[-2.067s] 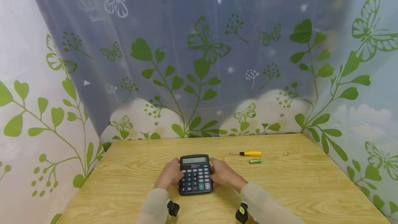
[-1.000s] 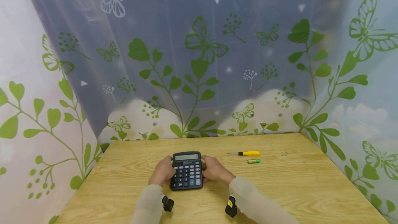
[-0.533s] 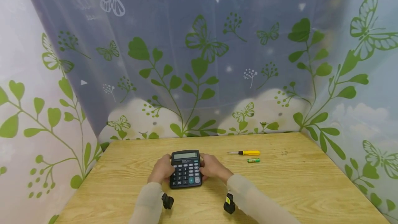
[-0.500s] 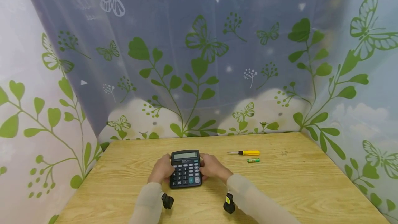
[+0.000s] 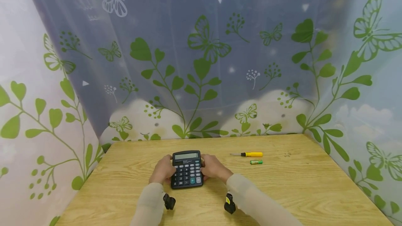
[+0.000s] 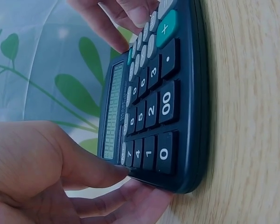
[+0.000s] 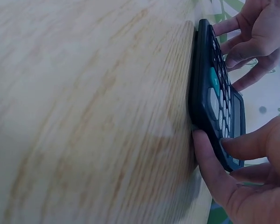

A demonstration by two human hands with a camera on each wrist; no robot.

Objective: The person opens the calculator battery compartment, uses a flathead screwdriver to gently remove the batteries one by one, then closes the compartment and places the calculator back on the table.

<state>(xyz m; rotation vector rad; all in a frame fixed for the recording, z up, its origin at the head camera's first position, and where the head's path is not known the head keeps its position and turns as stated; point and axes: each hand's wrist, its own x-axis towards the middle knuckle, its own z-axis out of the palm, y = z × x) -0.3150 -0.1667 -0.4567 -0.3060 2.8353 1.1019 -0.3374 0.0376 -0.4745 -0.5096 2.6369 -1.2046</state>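
A black desk calculator (image 5: 187,169) with white and teal keys lies face up between both hands, close over the wooden table. The left hand (image 5: 162,170) grips its left edge; in the left wrist view the thumb is on the top face by the 7 key and the fingers reach under the side. The right hand (image 5: 215,167) holds the right edge; in the right wrist view its thumb is on top and a finger sits beneath the casing. The calculator's display (image 6: 114,112) faces up at the far end. Its underside is hidden.
A yellow-handled screwdriver (image 5: 252,154) lies right of the calculator on the wooden table (image 5: 282,191), tip pointing left. Just in front of it is a green battery (image 5: 256,162). A leaf-and-butterfly patterned curtain (image 5: 207,79) hangs behind the table's far edge.
Both hands have moved the calculator left and slightly away, mostly before the last half second. Their hold on its sides looks the same. The screwdriver and battery stay in place.
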